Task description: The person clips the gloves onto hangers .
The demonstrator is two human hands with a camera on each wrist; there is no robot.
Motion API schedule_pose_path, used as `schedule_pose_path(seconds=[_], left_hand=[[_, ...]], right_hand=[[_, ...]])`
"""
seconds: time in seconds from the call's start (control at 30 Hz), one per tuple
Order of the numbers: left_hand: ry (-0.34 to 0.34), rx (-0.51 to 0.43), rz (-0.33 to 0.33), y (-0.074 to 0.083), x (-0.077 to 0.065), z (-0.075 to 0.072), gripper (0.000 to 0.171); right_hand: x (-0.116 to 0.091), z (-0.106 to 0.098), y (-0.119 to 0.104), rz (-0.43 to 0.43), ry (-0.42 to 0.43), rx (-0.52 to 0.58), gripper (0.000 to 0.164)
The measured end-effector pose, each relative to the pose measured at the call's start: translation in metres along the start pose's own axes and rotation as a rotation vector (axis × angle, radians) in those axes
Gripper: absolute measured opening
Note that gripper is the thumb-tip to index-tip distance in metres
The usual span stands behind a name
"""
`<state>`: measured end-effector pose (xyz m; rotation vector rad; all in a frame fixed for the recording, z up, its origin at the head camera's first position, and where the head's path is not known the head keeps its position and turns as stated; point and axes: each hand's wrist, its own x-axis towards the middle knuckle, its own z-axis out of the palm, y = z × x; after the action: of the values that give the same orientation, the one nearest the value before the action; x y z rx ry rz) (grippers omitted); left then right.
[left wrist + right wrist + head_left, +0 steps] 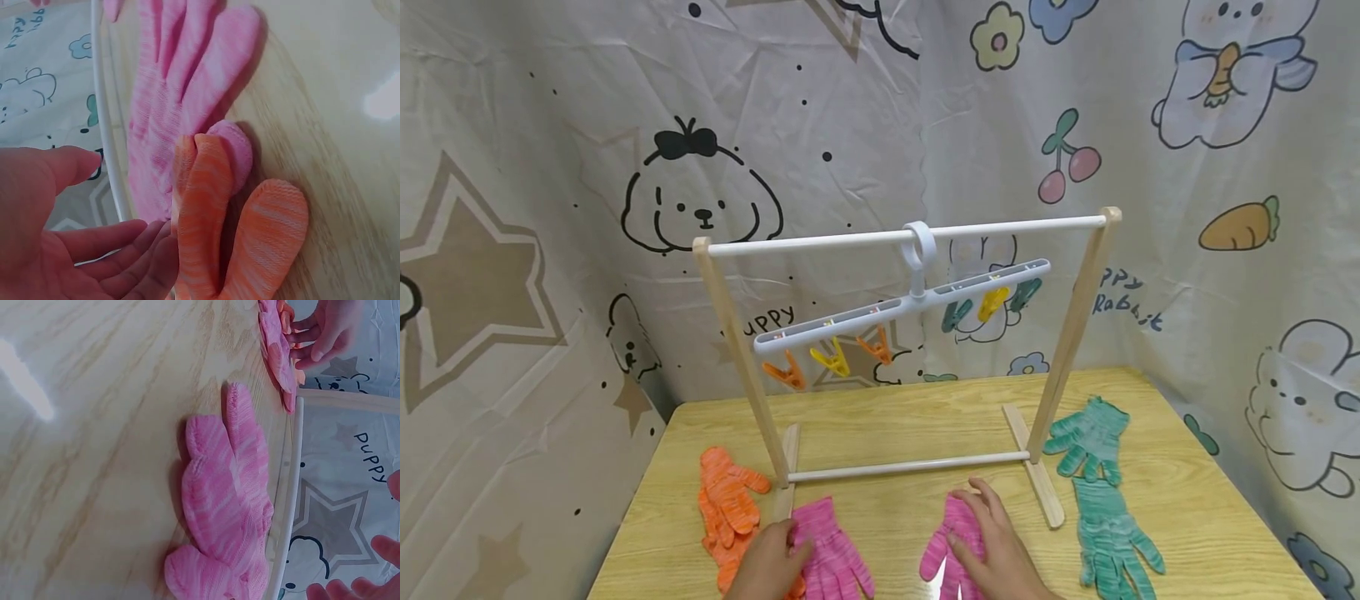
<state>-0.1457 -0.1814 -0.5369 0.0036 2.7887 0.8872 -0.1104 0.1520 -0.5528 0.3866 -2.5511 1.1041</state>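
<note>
Two pink gloves lie on the table in the head view, a left one (831,550) and a right one (958,521). My left hand (771,560) is at the left pink glove's edge, beside the orange gloves (730,492). In the left wrist view its thumb stands apart and its fingertips are right at the pink glove (156,119) and an orange glove (203,194). Over the right pink glove hovers my right hand (1000,542). The right wrist view shows that hand's spread fingers (387,550) apart from the glove (219,494).
A wooden rack (752,367) with white bars stands behind the hands. From its top bar hangs a white hanger (850,321) with orange, yellow and green clips (992,304). Green gloves (1108,525) lie at the right. A printed curtain (850,108) surrounds the table (895,425).
</note>
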Motion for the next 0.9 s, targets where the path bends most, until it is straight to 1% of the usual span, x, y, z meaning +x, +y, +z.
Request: schedule_pose_path(seconds=[0.07,0.17,0.3,0.4,0.6,0.73,0.9], left_hand=[[0.017,0.015,0.004,0.002,-0.001,0.001,0.047],[0.055,0.061,0.014,0.004,-0.003,0.004,0.045],[0.102,0.154,0.04,0.003,-0.005,0.012,0.038],[0.128,0.242,0.07,0.005,-0.007,0.016,0.032],[0.156,0.415,0.096,0.01,-0.011,0.019,0.04],[0.185,0.459,0.127,0.01,-0.012,0.021,0.042],[0.211,0.469,0.188,0.008,-0.013,0.023,0.041]], right_hand=[[-0.001,-0.001,-0.001,0.009,-0.006,0.002,0.054],[-0.001,0.0,-0.002,-0.009,0.0,-0.008,0.055],[-0.001,0.003,-0.001,-0.048,0.015,-0.035,0.057],[-0.002,0.004,-0.001,-0.064,0.01,-0.047,0.057],[-0.003,0.007,-0.001,-0.058,-0.027,-0.043,0.053],[-0.003,0.009,0.0,-0.068,-0.07,-0.038,0.049],[-0.002,0.011,-0.001,-0.061,-0.128,-0.008,0.042]])
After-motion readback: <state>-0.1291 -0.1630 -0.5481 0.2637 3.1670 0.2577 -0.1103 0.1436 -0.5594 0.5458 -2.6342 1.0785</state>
